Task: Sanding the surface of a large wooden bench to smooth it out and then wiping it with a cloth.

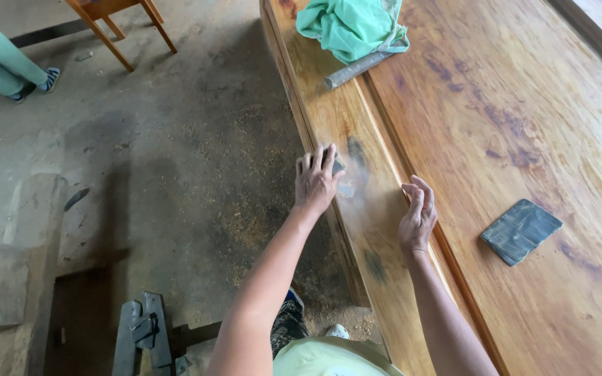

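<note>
- A small dark sanding pad [339, 170] is pressed flat under the left hand [315, 182] on the raised edge strip of a long wooden panel [496, 104]; only its grey corner is seen past the fingers [318, 161], blurred, with pale dust beside it.
- The left fingers are spread and laid over the pad, holding it down rather than curled around it.
- The right hand [417, 214] is rested on the same strip, near the groove, with its fingers loosely bent and nothing grasped.
- The panel is shown as warm orange-brown wood with a glossy grain and dark purplish stains; the strip under the hands is duller and marked by dark smudges.
- A second dark grey sanding sheet [521, 230] is laid flat on the broad surface, well apart from the right hand.
- A green cloth [348, 26] is bunched at the far end, over a grey bar [357, 68].
- Sawdust is scattered on the concrete floor [175, 139].
</note>
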